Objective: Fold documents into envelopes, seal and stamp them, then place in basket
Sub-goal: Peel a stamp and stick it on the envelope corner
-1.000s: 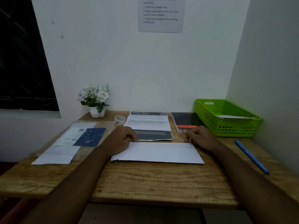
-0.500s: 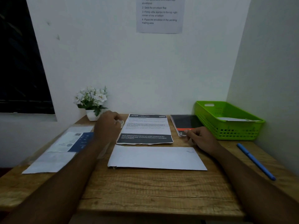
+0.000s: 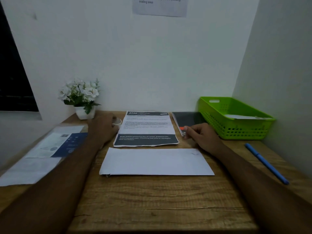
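Note:
A long white envelope (image 3: 155, 162) lies flat on the wooden table (image 3: 152, 203) in front of me. Behind it lies a printed document (image 3: 146, 129) with dark bands at top and bottom. My left hand (image 3: 101, 130) has reached to the back left, and its fingers curl round a small white roll (image 3: 118, 122) beside the document. My right hand (image 3: 200, 137) rests on the table with loosely curled fingers, fingertips touching the near corner of a dark notebook (image 3: 187, 119). The green basket (image 3: 236, 132) at the back right holds a white envelope (image 3: 243, 117).
A blue pen (image 3: 266, 163) lies near the right edge. Several papers, one white and blue (image 3: 49, 147), lie at the left. A potted white flower (image 3: 81, 97) stands at the back left. A notice (image 3: 160, 5) hangs on the wall. Walls close the back and right.
My left hand left the envelope's left end and moved back to the small white roll. My right hand stayed by the notebook. My head tilted down slightly.

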Action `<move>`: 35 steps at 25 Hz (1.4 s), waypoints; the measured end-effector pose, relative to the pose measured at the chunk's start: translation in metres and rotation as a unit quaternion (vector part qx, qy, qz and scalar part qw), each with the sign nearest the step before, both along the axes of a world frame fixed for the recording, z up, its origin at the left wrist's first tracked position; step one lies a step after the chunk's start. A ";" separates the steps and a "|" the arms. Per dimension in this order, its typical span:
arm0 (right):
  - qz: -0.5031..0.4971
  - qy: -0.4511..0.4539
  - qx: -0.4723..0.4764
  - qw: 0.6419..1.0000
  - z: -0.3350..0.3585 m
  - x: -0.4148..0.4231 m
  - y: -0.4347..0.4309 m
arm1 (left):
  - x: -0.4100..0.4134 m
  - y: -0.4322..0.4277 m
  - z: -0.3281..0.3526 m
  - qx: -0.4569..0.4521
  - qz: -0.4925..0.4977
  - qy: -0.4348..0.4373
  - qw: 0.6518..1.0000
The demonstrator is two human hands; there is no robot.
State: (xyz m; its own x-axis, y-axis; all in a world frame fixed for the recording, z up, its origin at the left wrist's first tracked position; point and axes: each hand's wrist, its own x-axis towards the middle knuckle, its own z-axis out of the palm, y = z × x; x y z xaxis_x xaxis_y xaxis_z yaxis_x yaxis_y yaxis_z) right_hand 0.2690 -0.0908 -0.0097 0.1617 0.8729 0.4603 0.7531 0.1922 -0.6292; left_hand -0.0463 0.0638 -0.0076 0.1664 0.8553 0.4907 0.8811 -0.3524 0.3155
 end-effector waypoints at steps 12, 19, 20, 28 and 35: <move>0.176 0.136 -0.017 0.975 0.047 -0.089 0.032 | 0.035 -0.066 0.026 -0.127 -0.329 -0.395 0.848; 0.176 0.129 0.061 0.974 0.027 -0.092 0.033 | 0.039 -0.070 0.023 -0.172 -0.381 -0.378 0.826; 0.174 0.128 0.070 0.974 0.026 -0.092 0.033 | 0.040 -0.069 0.022 -0.172 -0.386 -0.374 0.826; 0.201 0.002 0.109 0.974 0.026 -0.092 0.032 | 0.039 -0.072 0.020 -0.181 -0.381 -0.369 0.829; 0.208 0.061 0.096 0.971 0.029 -0.085 0.030 | 0.036 -0.073 0.022 -0.208 -0.390 -0.371 0.817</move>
